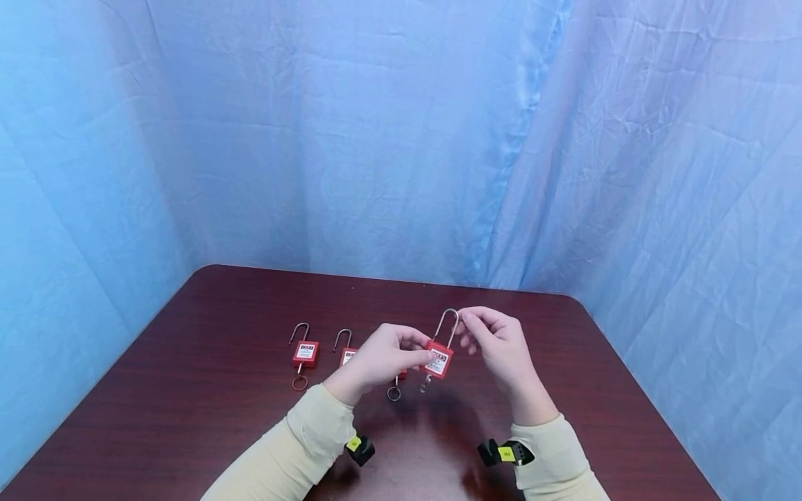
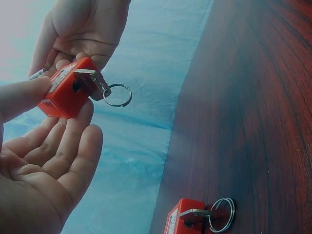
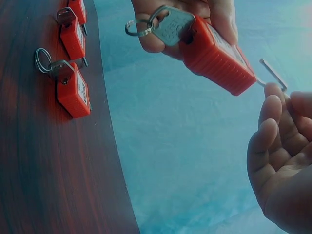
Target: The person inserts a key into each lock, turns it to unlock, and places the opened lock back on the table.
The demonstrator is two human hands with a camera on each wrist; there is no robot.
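i have one red padlock lifted off the desk, held up between my two hands at about 12 o'clock from my wrists. its key sits in the bottom of the body with the ring hanging free, and the shackle stands up long out of the top; i judge it is sprung open, so the unlocking looks done on this one and the shackle work is what is in hand. three more padlocks lie on the desk toward 9 o'clock of it: the far-left padlock, the middle padlock, and a third one half hidden under my left hand, keys in them too.

my left hand pinches the red body, thumb on the label face, fingers behind. my right hand is curled at 3 o'clock of the lock, fingertips nipping the shackle near its top. both wrists hover above the desk, hands close together.
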